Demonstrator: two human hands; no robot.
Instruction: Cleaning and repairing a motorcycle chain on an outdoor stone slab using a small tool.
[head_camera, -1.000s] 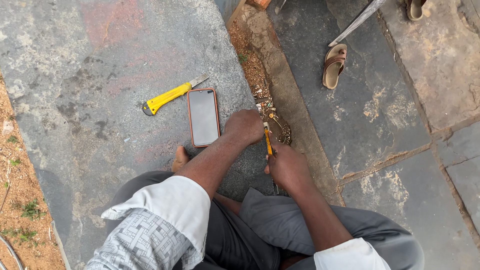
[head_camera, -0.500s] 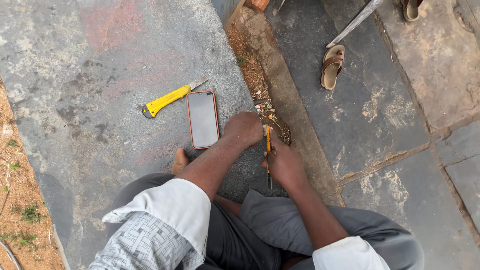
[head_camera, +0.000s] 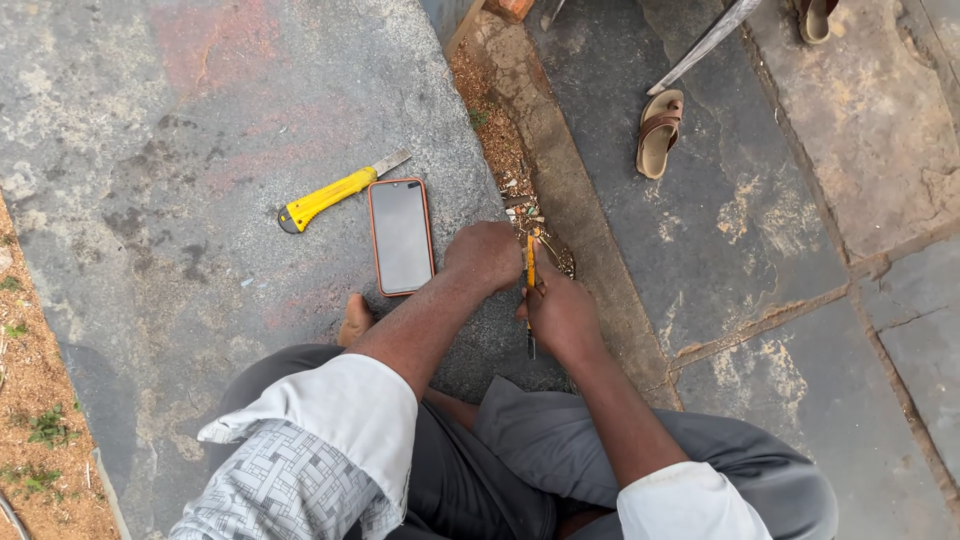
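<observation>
The right hand (head_camera: 562, 312) was closed in a firm grip around a thin yellow-handled tool (head_camera: 530, 272), held upright with its dark lower end pointing back toward the person's lap. The left hand (head_camera: 484, 255) was curled into a fist just beside it, touching the tool's upper part; what it clamped, if anything, could not be told. Both hands worked at the edge of a grey stone slab (head_camera: 200, 130), above a strip of dirt and small debris (head_camera: 510, 170). Just left of the left hand lay a smartphone (head_camera: 401, 236) with an orange case, screen up, and beyond it a yellow utility knife (head_camera: 335, 190) with its blade out. A brown sandal (head_camera: 660, 132) lay well apart on the dark paving.
</observation>
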